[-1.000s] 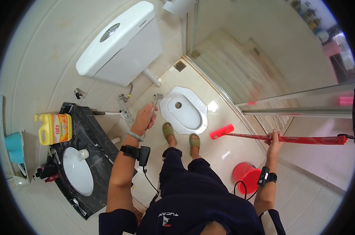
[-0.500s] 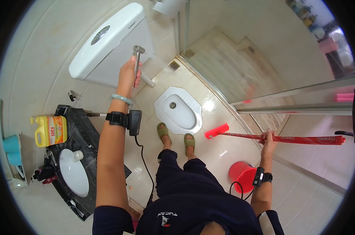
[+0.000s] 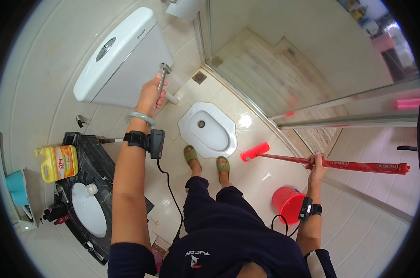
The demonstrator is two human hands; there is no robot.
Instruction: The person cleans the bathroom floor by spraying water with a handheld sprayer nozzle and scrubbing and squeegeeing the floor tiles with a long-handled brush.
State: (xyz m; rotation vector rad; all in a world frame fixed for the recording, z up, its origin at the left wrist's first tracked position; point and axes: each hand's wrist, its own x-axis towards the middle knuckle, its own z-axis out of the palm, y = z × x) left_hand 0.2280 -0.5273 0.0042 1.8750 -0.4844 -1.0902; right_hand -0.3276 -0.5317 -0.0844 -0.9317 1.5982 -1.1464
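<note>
My left hand [image 3: 151, 96] is closed around a metal handheld sprayer [image 3: 163, 79], in front of the white toilet cistern [image 3: 126, 62]. The sprayer head points towards the floor and glass at the far side, with a faint whitish mist beside it. My right hand [image 3: 317, 166] grips the long red handle of a floor brush [image 3: 358, 166]. Its red head [image 3: 255, 152] rests on the wet tiles, right of the squat toilet [image 3: 208, 129]; the bristles are hard to make out.
A red bucket [image 3: 288, 205] stands on the floor near my right forearm. On the left, a black counter [image 3: 92, 162] holds a washbasin [image 3: 87, 211] and a yellow jug [image 3: 57, 163]. A glass shower partition [image 3: 265, 69] runs along the right. A black cable [image 3: 169, 185] hangs from my left wrist.
The view has shifted slightly, so the cistern and sprayer sit a little further left and lower. Both hands keep their grips, and the brush head stays at nearly the same spot.
</note>
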